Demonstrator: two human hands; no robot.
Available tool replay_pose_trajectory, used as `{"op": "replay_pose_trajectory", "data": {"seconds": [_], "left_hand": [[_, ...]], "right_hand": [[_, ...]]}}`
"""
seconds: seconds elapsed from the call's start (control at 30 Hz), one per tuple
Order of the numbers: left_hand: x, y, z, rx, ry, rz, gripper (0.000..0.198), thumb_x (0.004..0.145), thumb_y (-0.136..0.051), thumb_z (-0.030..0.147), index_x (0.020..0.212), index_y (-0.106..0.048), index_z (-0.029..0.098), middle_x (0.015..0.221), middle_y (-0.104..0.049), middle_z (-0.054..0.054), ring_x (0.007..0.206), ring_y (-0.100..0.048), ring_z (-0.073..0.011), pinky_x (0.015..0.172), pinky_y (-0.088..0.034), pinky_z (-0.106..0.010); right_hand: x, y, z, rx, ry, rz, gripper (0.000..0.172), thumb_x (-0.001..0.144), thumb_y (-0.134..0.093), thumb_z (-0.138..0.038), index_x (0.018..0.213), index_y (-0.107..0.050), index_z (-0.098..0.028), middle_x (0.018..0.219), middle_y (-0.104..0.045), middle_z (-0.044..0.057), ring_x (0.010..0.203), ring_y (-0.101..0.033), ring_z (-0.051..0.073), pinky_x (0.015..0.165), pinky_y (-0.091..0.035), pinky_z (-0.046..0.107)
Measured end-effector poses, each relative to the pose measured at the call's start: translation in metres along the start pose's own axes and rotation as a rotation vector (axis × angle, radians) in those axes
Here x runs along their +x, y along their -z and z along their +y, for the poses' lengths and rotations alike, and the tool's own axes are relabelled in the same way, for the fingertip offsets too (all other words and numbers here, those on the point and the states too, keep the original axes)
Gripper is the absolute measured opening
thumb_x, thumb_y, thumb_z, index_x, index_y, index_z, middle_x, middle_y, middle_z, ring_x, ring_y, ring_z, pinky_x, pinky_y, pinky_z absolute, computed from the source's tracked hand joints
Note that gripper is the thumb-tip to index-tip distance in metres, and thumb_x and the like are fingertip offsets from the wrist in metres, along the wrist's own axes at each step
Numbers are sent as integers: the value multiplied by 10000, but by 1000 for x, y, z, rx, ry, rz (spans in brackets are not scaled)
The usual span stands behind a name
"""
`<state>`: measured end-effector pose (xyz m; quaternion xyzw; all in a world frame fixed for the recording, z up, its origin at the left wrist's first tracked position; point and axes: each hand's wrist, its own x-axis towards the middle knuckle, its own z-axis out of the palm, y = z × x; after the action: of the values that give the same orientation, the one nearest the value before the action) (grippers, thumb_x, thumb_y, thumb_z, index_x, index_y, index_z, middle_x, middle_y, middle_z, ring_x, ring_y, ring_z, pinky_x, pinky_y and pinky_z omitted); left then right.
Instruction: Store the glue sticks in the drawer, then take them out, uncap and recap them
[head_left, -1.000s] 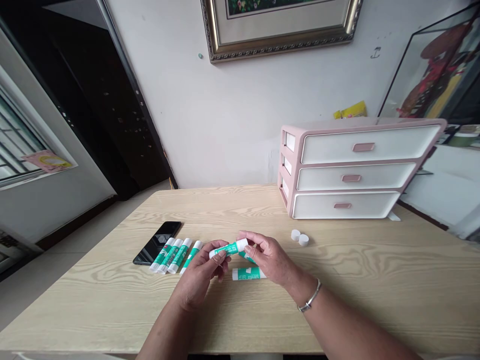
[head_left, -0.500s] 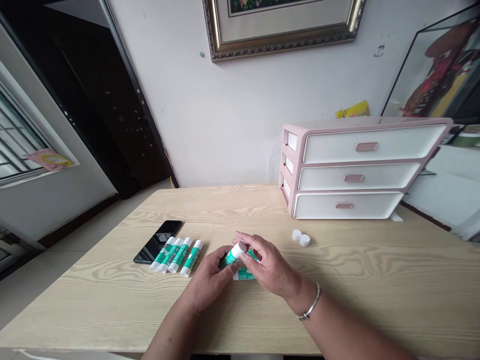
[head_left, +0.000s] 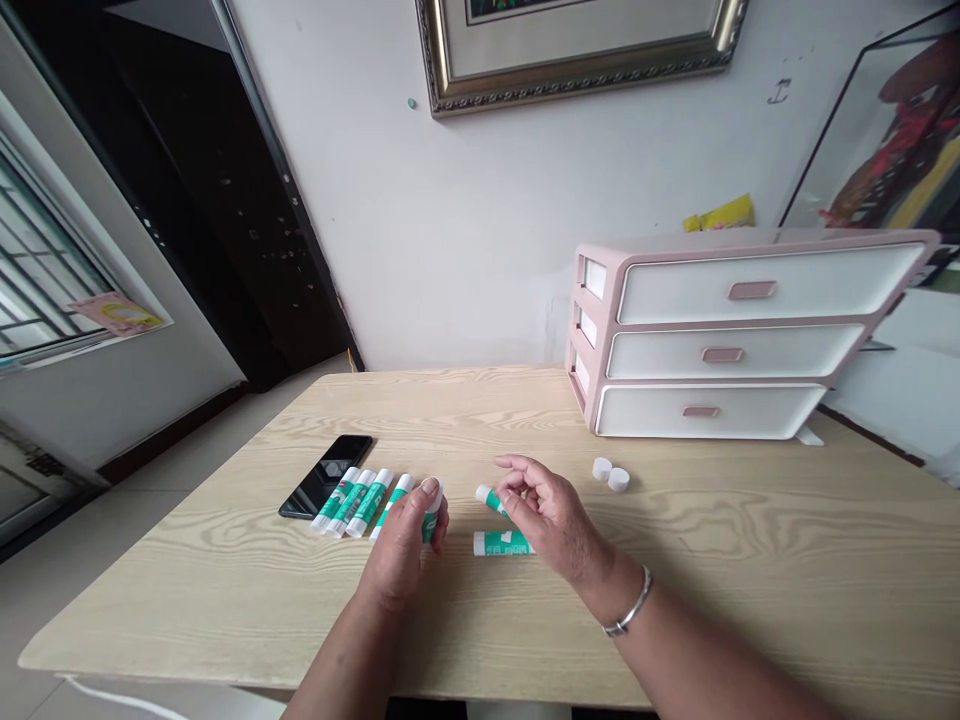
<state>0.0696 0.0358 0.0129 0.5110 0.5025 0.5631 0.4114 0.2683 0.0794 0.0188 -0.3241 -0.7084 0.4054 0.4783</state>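
My left hand (head_left: 401, 545) is wrapped round a green and white glue stick (head_left: 431, 526), its thumb up along the white top end. Just left of it, several more glue sticks (head_left: 369, 503) lie side by side. My right hand (head_left: 551, 520) has its fingers loosely bent and apart, holding nothing that I can see. Under its fingertips one glue stick (head_left: 490, 498) lies on the table, partly covered. A second glue stick (head_left: 502, 543) lies crosswise nearer to me, its right end hidden by that hand. Two white caps (head_left: 610, 474) sit farther right.
A black phone (head_left: 324, 478) lies beside the row, touching or close to its left end. At the back right of the wooden table (head_left: 450, 415) stands a pink and white drawer unit (head_left: 720, 355). A yellow packet (head_left: 720, 214) rests on top of it.
Both hands were together on the glue stick. My left hand has carried it left towards the row, and my right hand has let go, moving slightly right. The camera view has shifted a little.
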Motion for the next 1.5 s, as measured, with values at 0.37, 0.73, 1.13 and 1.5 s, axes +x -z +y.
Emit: {"op": "replay_pose_trajectory", "data": {"seconds": [0.37,0.73,1.13,1.5], "left_hand": [[-2,4,-1,-76,3,-3,553,930,-339,446,433,-452,230,390,-394,-5,416,-336,-122,483,-241,-304],[0,5,0,88,8,104,551,949,-357,501,472,-425,233,431,-409,6,457,-372,-136,515,-295,-291],[1,1,3,1243,42,210,307,945,-465,411,954,-658,173,991,-710,-177,901,-658,-327,700,-398,-352],[4,15,-4,1506,-96,265,337,895,-506,225,1163,-699,154,1090,-704,-170,1038,-620,-333,902,-443,-409]], "right_hand": [[0,0,3,-49,-35,-28,227,904,-608,-284,1114,-659,-213,814,-688,4,726,-607,143,720,-524,276],[2,1,7,-103,-6,25,206,915,-564,-292,1059,-685,-209,857,-728,31,751,-658,159,732,-542,286],[3,3,8,-279,-39,36,200,910,-542,-233,1017,-709,-214,797,-731,19,674,-635,152,669,-495,270],[12,23,24,-841,-30,206,271,904,-480,-134,1064,-691,-186,1063,-717,99,1047,-626,224,942,-446,326]]}}
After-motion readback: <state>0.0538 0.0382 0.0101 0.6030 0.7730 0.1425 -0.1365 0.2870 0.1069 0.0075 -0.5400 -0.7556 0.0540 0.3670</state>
